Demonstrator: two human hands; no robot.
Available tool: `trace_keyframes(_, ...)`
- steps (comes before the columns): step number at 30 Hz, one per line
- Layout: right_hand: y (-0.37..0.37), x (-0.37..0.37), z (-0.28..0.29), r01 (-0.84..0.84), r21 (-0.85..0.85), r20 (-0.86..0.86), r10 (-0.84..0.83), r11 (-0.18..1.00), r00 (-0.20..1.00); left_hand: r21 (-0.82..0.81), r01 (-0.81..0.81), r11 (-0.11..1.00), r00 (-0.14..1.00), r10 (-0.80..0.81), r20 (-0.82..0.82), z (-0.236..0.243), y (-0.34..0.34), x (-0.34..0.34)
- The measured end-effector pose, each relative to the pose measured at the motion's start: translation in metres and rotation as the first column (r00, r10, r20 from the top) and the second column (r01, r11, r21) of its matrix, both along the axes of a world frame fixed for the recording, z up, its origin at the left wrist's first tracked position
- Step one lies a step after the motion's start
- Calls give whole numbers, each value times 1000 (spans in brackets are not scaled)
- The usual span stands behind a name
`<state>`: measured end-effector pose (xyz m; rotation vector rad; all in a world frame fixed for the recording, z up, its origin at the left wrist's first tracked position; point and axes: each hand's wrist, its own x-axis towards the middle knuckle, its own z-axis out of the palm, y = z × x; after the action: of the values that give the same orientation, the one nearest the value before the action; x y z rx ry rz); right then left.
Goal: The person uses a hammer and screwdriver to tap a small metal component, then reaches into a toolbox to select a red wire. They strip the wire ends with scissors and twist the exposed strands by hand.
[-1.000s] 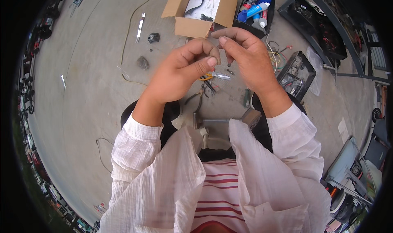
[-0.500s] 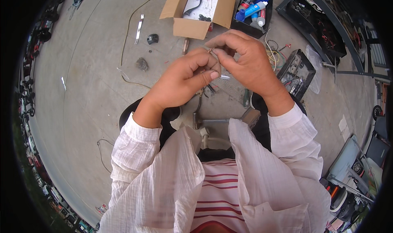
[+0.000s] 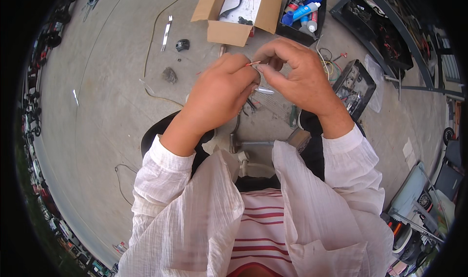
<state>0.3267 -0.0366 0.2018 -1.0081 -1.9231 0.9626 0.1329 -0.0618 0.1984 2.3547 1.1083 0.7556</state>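
Knuckles up and fingers curled, my left hand (image 3: 219, 89) is closed on a thin red wire (image 3: 252, 63). Its bare, copper-coloured end sticks out past the left fingers toward my right hand (image 3: 300, 75). The right thumb and forefinger are slightly apart around that end, the thumb tip close beneath it; whether they touch it is hard to see. Just below the fingers, a pointed silvery piece (image 3: 264, 90) shows. A hammer (image 3: 235, 143) lies on the floor between my feet, near short dark wires (image 3: 251, 105). The rest of the held wire is hidden by my left hand.
Ahead stands an open cardboard box (image 3: 226, 33) with black parts inside. Beside it, a black bin (image 3: 297, 31) holds tubes and bottles. A metal-framed rack (image 3: 414, 43) and a parts tray (image 3: 356, 89) stand right. A long cord (image 3: 152, 43) and a black cap-like part (image 3: 182, 45) lie left.
My left hand has rolled so its thumb is now mostly hidden. The right thumb and forefinger have loosened from their pinch, and more of the red wire with its copper end shows.
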Motion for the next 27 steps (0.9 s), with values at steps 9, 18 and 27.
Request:
trace_keyframes(9, 0, 1, -8, -14, -75, -87, 7, 997, 996, 131, -22, 991, 997, 32, -73, -2, 0, 0)
trace_keyframes(18, -2, -1, -1, -50, -352, -73, 26, 935, 997, -11, 54, 998, 997, -53, 64, 0, -1, -4)
trace_keyframes(27, -2, -4, -11, -114, -488, -180, 28, 866, 983, -232, 147, 962, 972, -97, 213, -1, -4, -8)
